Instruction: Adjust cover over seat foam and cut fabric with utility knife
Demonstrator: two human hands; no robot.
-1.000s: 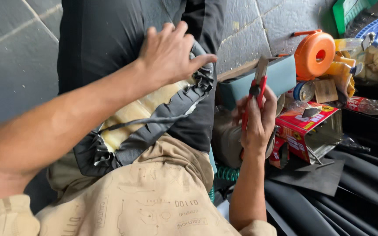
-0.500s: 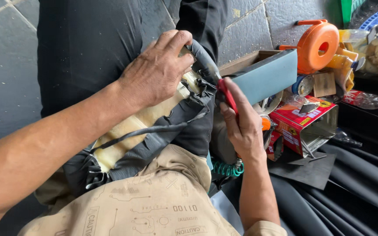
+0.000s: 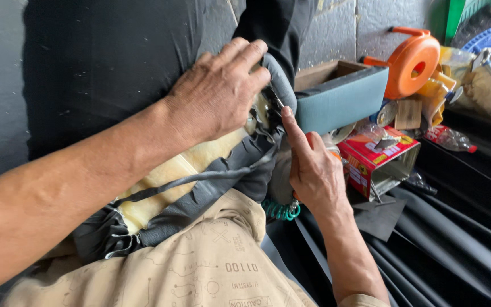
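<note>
A seat cushion leans across my lap, with a black cover [image 3: 115,68] stretched over yellow foam [image 3: 171,170]. My left hand [image 3: 220,94] presses on the cover and curls its fingers over the folded edge at the cushion's corner. My right hand [image 3: 313,170] comes in from below, its index finger stretched along the seam right beside the left fingertips. It grips a red-handled tool [image 3: 329,150], which is mostly hidden in the palm. A thin metal tip [image 3: 271,99] shows at the seam between the two hands.
A blue-grey padded box [image 3: 342,99] stands just right of the hands. Behind it are an orange reel [image 3: 413,62] and a red cardboard box [image 3: 376,159]. A green coiled cord [image 3: 282,210] hangs under my right hand. Black sheet material [image 3: 456,227] covers the floor at right.
My right hand brought the red-handled tool from upright beside the box to the cushion's corner seam. My left hand went from lying flat on the cover to gripping its edge.
</note>
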